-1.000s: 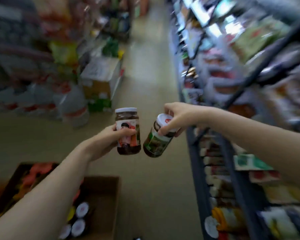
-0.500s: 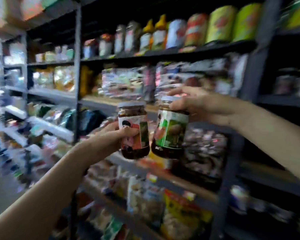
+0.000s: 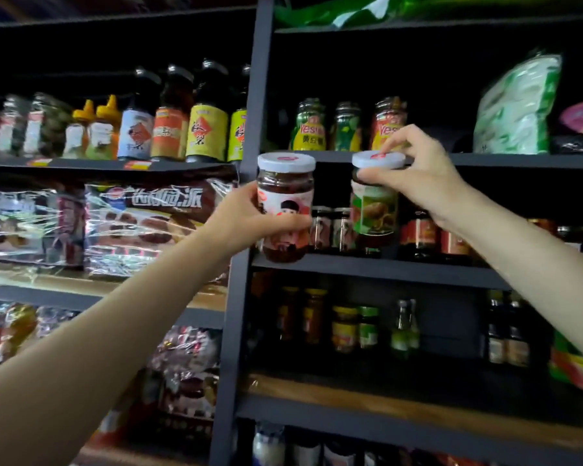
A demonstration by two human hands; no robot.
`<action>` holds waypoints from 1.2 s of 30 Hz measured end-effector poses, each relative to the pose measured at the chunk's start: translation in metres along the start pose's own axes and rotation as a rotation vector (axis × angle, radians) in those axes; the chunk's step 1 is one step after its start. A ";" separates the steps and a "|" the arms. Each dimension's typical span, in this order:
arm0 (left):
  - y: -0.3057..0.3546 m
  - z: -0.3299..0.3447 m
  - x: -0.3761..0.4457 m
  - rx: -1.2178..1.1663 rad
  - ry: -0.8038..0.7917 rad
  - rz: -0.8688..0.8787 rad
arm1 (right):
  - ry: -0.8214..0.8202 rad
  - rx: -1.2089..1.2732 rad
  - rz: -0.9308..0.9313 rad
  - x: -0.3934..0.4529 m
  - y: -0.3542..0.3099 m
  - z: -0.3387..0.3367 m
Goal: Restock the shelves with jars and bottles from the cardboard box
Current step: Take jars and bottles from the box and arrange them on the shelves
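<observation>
Jars fill both hands: the left hand (image 3: 246,218) wraps its grip around the body of a red-labelled jar (image 3: 285,210), and the right hand (image 3: 418,178) pinches the white lid of a green-labelled jar (image 3: 373,210) from above. Both jars are upright, side by side but apart, raised before the middle shelf (image 3: 367,269), where dark jars (image 3: 332,228) stand behind them.

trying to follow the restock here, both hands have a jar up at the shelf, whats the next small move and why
Probably ease the green-label jar forward and set it down on the middle shelf. The right hand holds it by the white lid, upright, just above the shelf edge in front of similar small jars. The left hand grips the pink-label jar at the upright post, so it would likely follow.
</observation>
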State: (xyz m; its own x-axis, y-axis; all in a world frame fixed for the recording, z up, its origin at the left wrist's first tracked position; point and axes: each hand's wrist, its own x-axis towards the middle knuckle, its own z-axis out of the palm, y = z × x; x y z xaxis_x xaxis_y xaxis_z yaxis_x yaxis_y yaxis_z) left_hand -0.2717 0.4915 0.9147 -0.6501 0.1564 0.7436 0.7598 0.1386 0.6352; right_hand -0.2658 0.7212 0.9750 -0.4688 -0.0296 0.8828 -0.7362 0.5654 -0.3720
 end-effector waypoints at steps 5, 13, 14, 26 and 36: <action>-0.010 0.030 0.047 -0.003 0.046 -0.061 | -0.003 -0.156 -0.025 0.019 0.053 -0.019; -0.039 0.054 0.087 0.045 0.030 -0.186 | 0.044 -0.052 0.139 0.036 0.104 -0.010; -0.043 0.057 0.092 0.051 0.019 -0.193 | 0.042 -0.033 0.159 0.038 0.108 -0.008; -0.073 0.089 0.143 0.060 -0.175 -0.266 | -0.172 -0.064 0.366 0.038 0.122 0.002; -0.086 0.073 0.150 0.068 -0.159 -0.303 | -0.224 0.208 0.558 0.051 0.131 0.034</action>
State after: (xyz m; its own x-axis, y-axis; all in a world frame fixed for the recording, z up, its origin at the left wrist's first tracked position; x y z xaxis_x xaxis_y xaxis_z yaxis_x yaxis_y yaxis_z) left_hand -0.4347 0.5746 0.9567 -0.8424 0.2482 0.4784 0.5341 0.2658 0.8025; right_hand -0.4029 0.7662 0.9613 -0.8834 0.0387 0.4670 -0.4205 0.3741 -0.8266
